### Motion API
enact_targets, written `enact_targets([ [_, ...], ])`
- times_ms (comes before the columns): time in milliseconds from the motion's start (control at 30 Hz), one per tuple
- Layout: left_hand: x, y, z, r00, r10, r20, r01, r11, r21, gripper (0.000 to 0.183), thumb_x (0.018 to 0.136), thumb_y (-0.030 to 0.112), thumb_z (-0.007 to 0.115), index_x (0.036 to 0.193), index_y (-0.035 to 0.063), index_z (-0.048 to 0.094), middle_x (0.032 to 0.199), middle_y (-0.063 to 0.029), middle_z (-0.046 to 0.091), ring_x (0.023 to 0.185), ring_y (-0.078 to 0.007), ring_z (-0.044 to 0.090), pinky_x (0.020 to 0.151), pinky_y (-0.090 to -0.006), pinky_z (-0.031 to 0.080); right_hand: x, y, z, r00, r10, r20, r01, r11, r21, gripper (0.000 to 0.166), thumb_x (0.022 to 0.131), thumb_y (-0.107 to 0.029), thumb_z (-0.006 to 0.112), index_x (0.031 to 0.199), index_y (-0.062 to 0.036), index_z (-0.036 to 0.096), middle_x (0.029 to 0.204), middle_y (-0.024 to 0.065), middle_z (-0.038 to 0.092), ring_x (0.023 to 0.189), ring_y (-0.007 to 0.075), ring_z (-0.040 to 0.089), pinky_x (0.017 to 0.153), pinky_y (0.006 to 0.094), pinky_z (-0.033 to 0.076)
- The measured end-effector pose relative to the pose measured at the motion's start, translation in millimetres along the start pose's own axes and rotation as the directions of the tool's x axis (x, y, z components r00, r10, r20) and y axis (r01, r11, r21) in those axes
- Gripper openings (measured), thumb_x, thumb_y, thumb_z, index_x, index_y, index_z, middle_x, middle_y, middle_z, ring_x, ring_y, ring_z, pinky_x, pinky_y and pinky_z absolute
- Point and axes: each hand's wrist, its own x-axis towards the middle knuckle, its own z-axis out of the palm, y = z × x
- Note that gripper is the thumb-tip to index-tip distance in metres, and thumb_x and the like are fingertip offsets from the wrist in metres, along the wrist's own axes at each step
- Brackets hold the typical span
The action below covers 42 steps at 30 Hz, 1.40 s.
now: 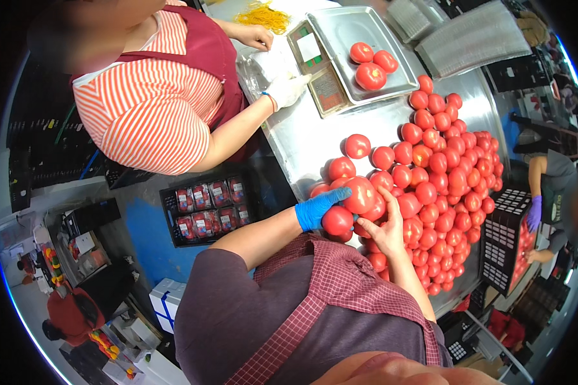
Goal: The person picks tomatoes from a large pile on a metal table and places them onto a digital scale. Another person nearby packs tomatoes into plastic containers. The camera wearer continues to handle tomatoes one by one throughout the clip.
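Note:
My left hand (320,208), in a blue glove, is closed around a large red tomato (359,195). Another tomato (337,220) sits against the palm side of that glove. My bare right hand (389,231) curls its thumb and fingers about a tomato (376,208) close beside it; the fingers partly cover this fruit. Both hands are at the near edge of a big heap of tomatoes (443,192) spread over a steel table (313,139). A few tomatoes, among them one at the heap's far edge (357,146), lie looser.
A scale with a metal tray (390,43) holds three tomatoes. A co-worker's gloved hand (289,91) rests by it. Clear plastic containers (472,41) stand beyond. A black crate of packed tomatoes (166,216) is at left; another crate (498,236) stands at right, beside another person.

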Motion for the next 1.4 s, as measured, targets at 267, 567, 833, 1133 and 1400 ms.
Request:
enact_targets([
  [267, -19.3, 1.0, -5.8, 0.993, 0.056, 0.106, -0.059, 0.998, 0.026, 0.073, 0.089, 0.047, 0.066, 0.145, 0.0081, 0.038, 0.138, -0.0167, 0.051, 0.119, -0.0294, 0.057, 0.096, -0.0431, 0.054, -3.7, -5.3, 9.6, 0.998, -0.049, 0.047, 0.055, 0.99, -0.131, 0.083, 0.067, -0.018, 0.087, 0.138, -0.0071, 0.046, 0.135, 0.0157, 0.05, 0.127, 0.0312, 0.05, 0.105, 0.0421, 0.043],
  [567, -8.1, -5.5, -34.4, 0.972, 0.214, 0.093, -0.212, 0.977, -0.034, 0.07, 0.09, 0.047, 0.065, 0.142, 0.0079, 0.041, 0.133, -0.016, 0.054, 0.116, -0.0296, 0.06, 0.094, -0.0431, 0.054, 8.5, -15.5, 22.3, 0.996, -0.047, 0.077, 0.058, 0.985, -0.162, 0.077, 0.071, -0.017, 0.084, 0.137, -0.0076, 0.047, 0.134, 0.0166, 0.05, 0.127, 0.0326, 0.049, 0.105, 0.043, 0.042],
  [833, -10.1, 2.9, -41.5, 0.967, 0.221, 0.126, -0.208, 0.972, -0.104, 0.076, 0.088, 0.052, 0.064, 0.143, 0.0085, 0.038, 0.139, -0.0168, 0.049, 0.12, -0.0304, 0.056, 0.098, -0.0433, 0.052, 29.2, -8.3, 24.0, 0.989, -0.091, 0.119, 0.098, 0.994, -0.053, 0.068, 0.074, -0.022, 0.082, 0.133, -0.0058, 0.052, 0.13, 0.0172, 0.053, 0.123, 0.0332, 0.051, 0.104, 0.0428, 0.041],
  [1133, -8.6, 6.8, -50.9, 0.975, 0.199, 0.095, -0.175, 0.96, -0.219, 0.088, 0.079, 0.056, 0.072, 0.145, 0.0107, 0.035, 0.146, -0.0158, 0.041, 0.13, -0.0347, 0.046, 0.108, -0.0521, 0.042, 37.9, -13.0, 33.1, 0.979, -0.165, 0.119, 0.179, 0.976, -0.122, 0.072, 0.07, -0.015, 0.084, 0.133, -0.006, 0.05, 0.128, 0.0166, 0.055, 0.121, 0.033, 0.051, 0.103, 0.0422, 0.042],
  [1400, -0.7, 11.1, -42.5, 0.977, 0.213, 0.024, -0.209, 0.971, -0.115, 0.071, 0.087, 0.045, 0.068, 0.143, 0.0108, 0.04, 0.144, -0.0111, 0.044, 0.128, -0.0292, 0.049, 0.102, -0.0499, 0.048, 30.6, 2.3, 24.2, 0.987, -0.143, 0.077, 0.147, 0.988, -0.05, 0.076, 0.069, -0.016, 0.086, 0.134, -0.005, 0.049, 0.132, 0.0178, 0.052, 0.125, 0.0342, 0.049, 0.104, 0.0424, 0.042],
])
